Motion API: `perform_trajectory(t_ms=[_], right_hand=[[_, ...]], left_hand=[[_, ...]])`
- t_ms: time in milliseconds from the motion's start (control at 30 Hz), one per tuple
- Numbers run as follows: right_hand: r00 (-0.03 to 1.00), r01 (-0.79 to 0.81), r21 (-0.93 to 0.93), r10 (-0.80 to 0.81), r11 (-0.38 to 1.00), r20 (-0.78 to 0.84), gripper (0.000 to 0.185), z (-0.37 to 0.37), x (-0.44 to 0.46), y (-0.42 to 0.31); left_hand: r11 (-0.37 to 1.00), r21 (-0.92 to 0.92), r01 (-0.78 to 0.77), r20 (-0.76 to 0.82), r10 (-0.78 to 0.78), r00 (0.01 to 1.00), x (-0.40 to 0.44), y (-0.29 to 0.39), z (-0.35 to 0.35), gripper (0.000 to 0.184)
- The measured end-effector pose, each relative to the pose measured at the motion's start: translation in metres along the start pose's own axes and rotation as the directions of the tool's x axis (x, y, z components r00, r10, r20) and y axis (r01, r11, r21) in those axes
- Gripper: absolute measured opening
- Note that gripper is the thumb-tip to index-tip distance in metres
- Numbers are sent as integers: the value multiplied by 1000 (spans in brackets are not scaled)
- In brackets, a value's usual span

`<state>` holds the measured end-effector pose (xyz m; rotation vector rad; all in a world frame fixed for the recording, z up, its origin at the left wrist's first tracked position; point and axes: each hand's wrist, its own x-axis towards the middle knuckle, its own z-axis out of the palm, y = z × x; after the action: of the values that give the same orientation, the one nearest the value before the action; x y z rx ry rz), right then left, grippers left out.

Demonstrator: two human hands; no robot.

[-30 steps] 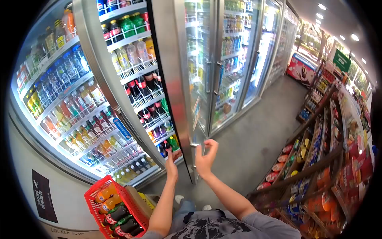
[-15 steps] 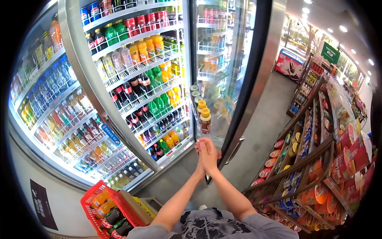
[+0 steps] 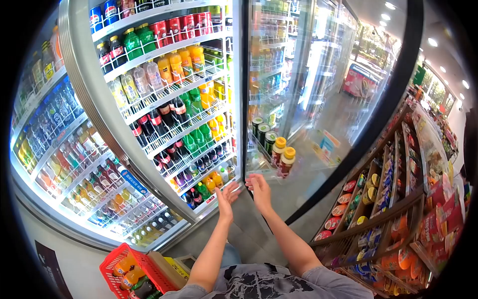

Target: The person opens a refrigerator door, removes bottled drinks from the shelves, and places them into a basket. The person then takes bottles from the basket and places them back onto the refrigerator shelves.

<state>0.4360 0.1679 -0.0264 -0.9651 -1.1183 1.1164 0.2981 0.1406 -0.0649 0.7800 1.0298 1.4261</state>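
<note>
At our left side sits a red basket with orange drinks lying in it. Ahead, our left hand has a wide grip, palm bare and fingers spread; our right hand has a narrower, half-curled grip, and we see nothing in it. Just past the left hand, a little to its left, the low orange bottles stand on the bottom shelf, long axes upright; the left hand is the nearer one. Beyond the right hand the glass door hangs open; we cannot tell whether they touch. Farther off, red cans line a higher shelf
</note>
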Motion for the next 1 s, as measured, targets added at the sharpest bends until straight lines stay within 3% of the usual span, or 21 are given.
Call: perform_trajectory(t_ms=[167, 367, 700, 1000], right_hand=[[982, -155, 46, 149, 987, 113, 30, 56, 66, 56], [923, -269, -76, 279, 960, 264, 42, 134, 128, 119], [828, -513, -4, 496, 858, 261, 45, 198, 183, 200], [809, -566, 30, 548, 824, 211, 43, 231, 223, 254]], left_hand=[[1000, -17, -22, -122, 20, 992, 54, 17, -54, 85], [999, -46, 0, -232, -10, 973, 127, 46, -131, 84], [989, -54, 138, -236, -147, 961, 204, 38, -212, 82], [980, -47, 196, -289, -201, 936, 247, 12, -252, 74]])
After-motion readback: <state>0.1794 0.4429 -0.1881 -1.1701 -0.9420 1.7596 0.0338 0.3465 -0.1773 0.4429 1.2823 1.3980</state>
